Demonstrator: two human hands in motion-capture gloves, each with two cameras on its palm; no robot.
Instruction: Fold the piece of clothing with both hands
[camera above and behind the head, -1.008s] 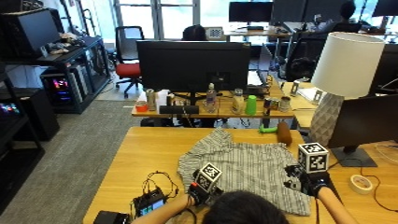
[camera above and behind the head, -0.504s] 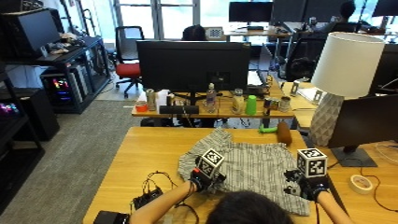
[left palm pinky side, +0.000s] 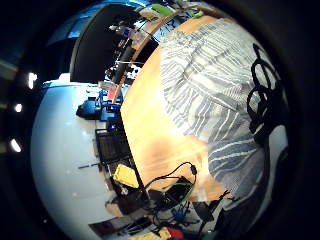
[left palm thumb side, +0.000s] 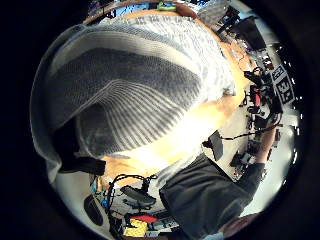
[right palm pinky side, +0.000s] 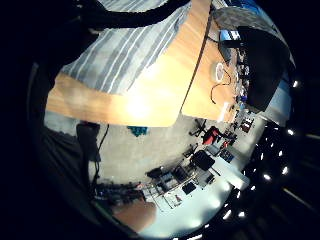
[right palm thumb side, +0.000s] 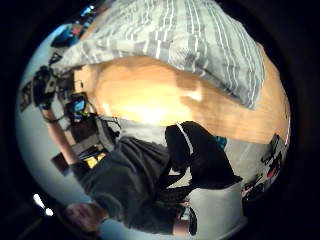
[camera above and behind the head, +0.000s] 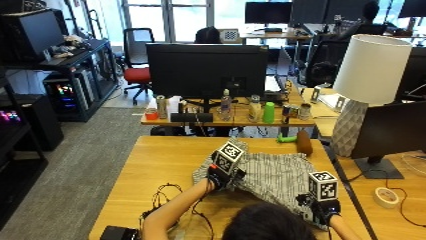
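A grey-and-white striped shirt lies spread on the wooden surface, in front of the person and a little to the right. The left hand is raised over the shirt's left edge, and the cloth there is lifted and bunched against its palm, so its grip holds the shirt. The right hand is at the shirt's near right corner; whether its grip holds the cloth cannot be told.
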